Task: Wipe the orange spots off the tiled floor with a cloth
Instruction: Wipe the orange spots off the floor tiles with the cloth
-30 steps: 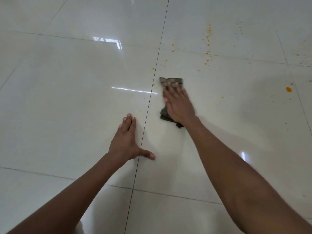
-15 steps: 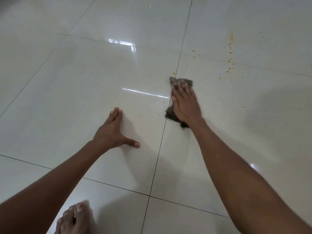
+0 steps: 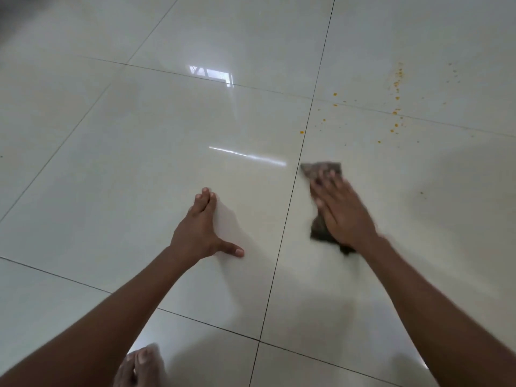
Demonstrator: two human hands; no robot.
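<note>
Right hand [image 3: 342, 210] flat, fingers straight, pressing crumpled grey-brown cloth [image 3: 321, 231] onto floor [image 3: 139, 163]; cloth elongated, rumpled, blurred, just right of dark grout line. Left hand [image 3: 199, 230] flat on neighbouring tile, fingers together, thumb spread wide, holding nothing. Floor: large glossy cream square tiles, thin dark joints, bright window reflections. Orange spots [image 3: 396, 107] small, round, scattered in loose trail well beyond cloth, upper right, across tile joint. Bare toes [image 3: 139, 364] at bottom edge, blurred.
</note>
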